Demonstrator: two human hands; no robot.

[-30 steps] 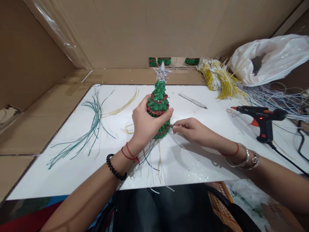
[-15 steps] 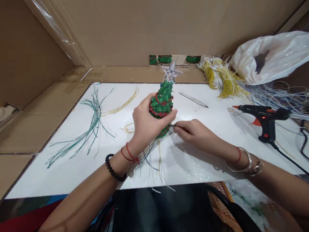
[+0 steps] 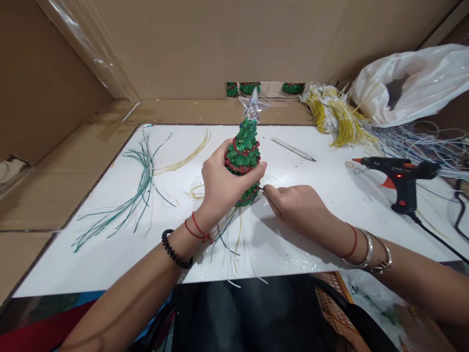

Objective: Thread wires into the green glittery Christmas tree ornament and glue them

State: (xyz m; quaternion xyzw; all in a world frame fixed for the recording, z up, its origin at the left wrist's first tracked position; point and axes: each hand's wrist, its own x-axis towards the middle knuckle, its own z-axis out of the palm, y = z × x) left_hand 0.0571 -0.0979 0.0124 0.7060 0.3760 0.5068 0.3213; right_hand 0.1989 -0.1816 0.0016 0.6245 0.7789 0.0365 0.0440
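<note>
My left hand is wrapped round a small green Christmas tree with red trim, which stands nearly upright above the white board. A clear plastic star tops it. Yellow, white and blue wires trail from its base toward me. My right hand is closed in a pinch on a thin dark tool, whose tip meets the tree's lower right side. Most of that tool is hidden by my fingers, so its kind does not show.
Green wires lie at the left of the white board. A pen-like tool rests behind the tree. At right are a black glue gun with its light on, yellow wire bundles and a white plastic bag.
The tree has shifted slightly left and its star has turned. My right hand has rolled over so its back faces up more, with the dark tool still against the tree.
</note>
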